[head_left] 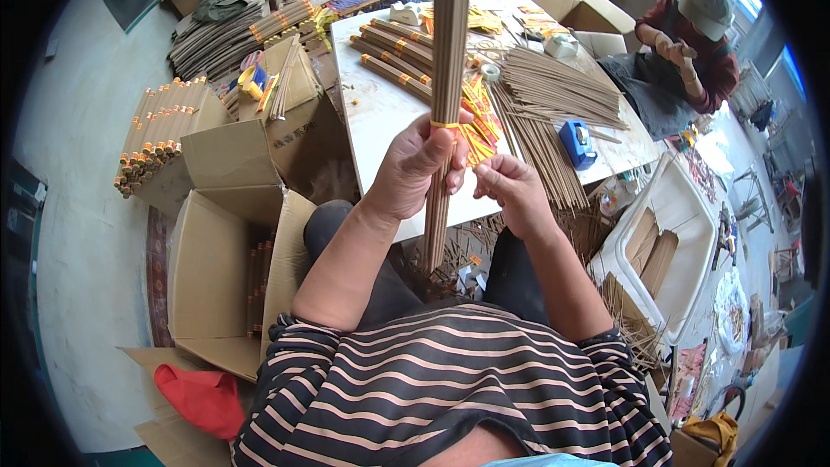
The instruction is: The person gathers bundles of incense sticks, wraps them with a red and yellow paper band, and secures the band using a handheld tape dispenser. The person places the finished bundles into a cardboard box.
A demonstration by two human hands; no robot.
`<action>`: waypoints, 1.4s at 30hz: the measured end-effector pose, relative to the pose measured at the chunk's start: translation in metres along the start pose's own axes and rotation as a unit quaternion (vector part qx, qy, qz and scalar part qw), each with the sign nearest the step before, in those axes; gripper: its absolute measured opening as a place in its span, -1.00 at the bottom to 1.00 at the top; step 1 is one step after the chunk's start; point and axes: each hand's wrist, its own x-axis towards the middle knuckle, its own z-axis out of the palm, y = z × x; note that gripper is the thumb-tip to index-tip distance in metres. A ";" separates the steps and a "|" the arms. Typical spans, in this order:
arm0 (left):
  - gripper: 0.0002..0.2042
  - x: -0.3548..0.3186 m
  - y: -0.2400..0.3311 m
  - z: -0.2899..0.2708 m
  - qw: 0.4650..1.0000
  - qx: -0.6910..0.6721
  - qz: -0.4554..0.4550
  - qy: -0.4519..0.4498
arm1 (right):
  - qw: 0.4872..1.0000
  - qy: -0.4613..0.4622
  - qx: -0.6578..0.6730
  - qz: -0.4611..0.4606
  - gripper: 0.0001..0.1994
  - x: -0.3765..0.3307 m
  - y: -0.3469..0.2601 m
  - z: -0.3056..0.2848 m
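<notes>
Upright in front of me is a bundle of thin brown incense sticks (pixel 451 43), with my left hand (pixel 413 166) wrapped round it below the middle. A narrow yellow band (pixel 445 124) circles the bundle just above my thumb. My right hand (pixel 516 193) is closed in a pinch beside it, thumb against forefinger, on what looks like the end of a yellow-orange paper strip; the rest of that strip is hard to tell from the red-and-yellow paper labels (pixel 486 117) on the table behind. Loose incense sticks (pixel 562 86) spread across the white table (pixel 372 143) to the right.
Banded bundles (pixel 393 69) lie on the table, near a blue tape dispenser (pixel 577 144). An open cardboard box (pixel 216 268) stands at my left, more bundles (pixel 164 125) stacked beyond. A white plastic tub (pixel 692 207) is at right. Another person (pixel 692 52) sits across the table.
</notes>
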 end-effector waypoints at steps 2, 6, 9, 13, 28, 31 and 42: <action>-0.72 0.005 0.009 0.002 0.993 0.086 0.035 0.070 | 1.000 0.002 0.015 0.001 -0.84 -0.001 0.009 0.003; -0.79 0.021 0.012 -0.006 0.961 0.214 0.117 0.131 | 1.000 0.022 0.020 0.010 -0.84 -0.001 0.016 0.010; -0.79 0.033 0.001 -0.023 0.938 0.276 0.138 0.161 | 1.000 0.016 0.007 0.008 -0.84 0.000 0.023 0.013; -0.78 0.038 -0.005 -0.032 0.902 0.350 0.153 0.200 | 1.000 0.016 -0.018 0.007 -0.84 0.001 0.024 0.018; -0.85 0.023 0.034 0.033 0.979 0.134 0.077 0.134 | 0.975 -0.097 -0.189 -0.063 -0.80 0.007 -0.027 0.063; -0.85 0.026 0.050 0.024 0.997 -0.073 -0.017 0.002 | 0.965 -0.242 0.015 0.102 -0.74 -0.009 -0.023 0.056; -0.81 0.022 0.047 0.025 0.995 -0.065 0.037 0.065 | 0.976 -0.182 -0.081 0.089 -0.74 -0.025 -0.026 0.061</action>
